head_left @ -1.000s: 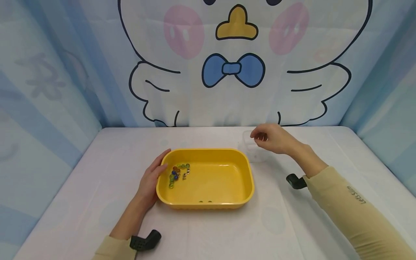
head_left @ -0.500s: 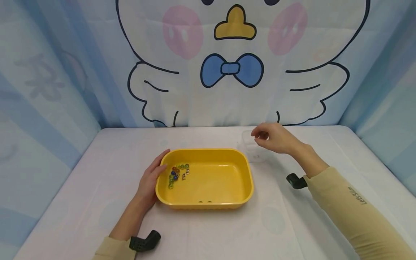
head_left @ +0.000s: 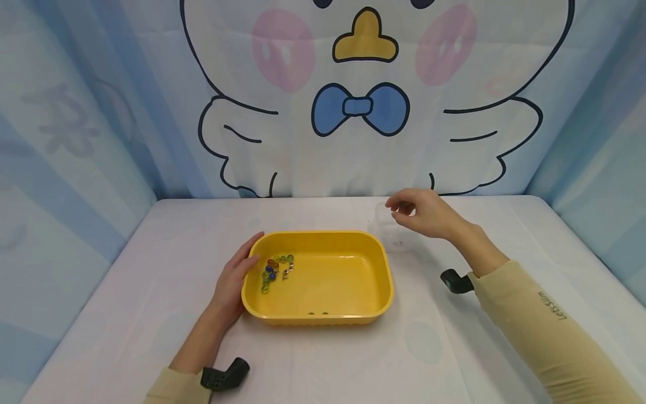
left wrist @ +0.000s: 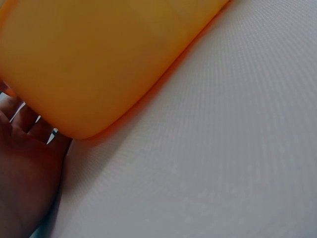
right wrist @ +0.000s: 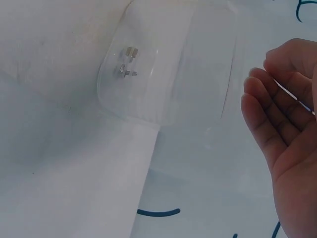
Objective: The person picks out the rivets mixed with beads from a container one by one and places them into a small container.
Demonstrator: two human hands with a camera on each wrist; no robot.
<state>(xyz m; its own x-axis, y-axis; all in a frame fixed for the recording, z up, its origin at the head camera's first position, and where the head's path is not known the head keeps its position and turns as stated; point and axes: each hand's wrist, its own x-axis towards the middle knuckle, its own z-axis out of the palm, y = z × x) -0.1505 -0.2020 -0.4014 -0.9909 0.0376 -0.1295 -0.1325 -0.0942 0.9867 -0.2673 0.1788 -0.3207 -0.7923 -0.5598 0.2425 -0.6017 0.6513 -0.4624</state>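
Note:
A yellow plastic tray (head_left: 323,320) stands on the white-covered table. My left hand (head_left: 233,280) holds its left side, the thumb over the rim and the other fingers along the outer wall. Several green, blue and amber glass beads (head_left: 271,272) lie inside at the left, with small shiny metal pieces (head_left: 286,274) beside them. My right hand (head_left: 423,213) hovers over a clear plastic box (right wrist: 168,74) behind the tray's right corner. Its fingers are loosely bent, and nothing shows between them. Two small silvery pieces (right wrist: 129,62) sit in the box.
The white cloth (head_left: 333,365) covers the whole table. A printed curtain (head_left: 363,151) hangs at the back edge, with more curtain on both sides. Black wrist cameras (head_left: 225,375) stick out from both sleeves.
My right hand has lifted slightly, and its index fingertip reaches a little farther left, away from the thumb. The left hand and the tray stay where they were.

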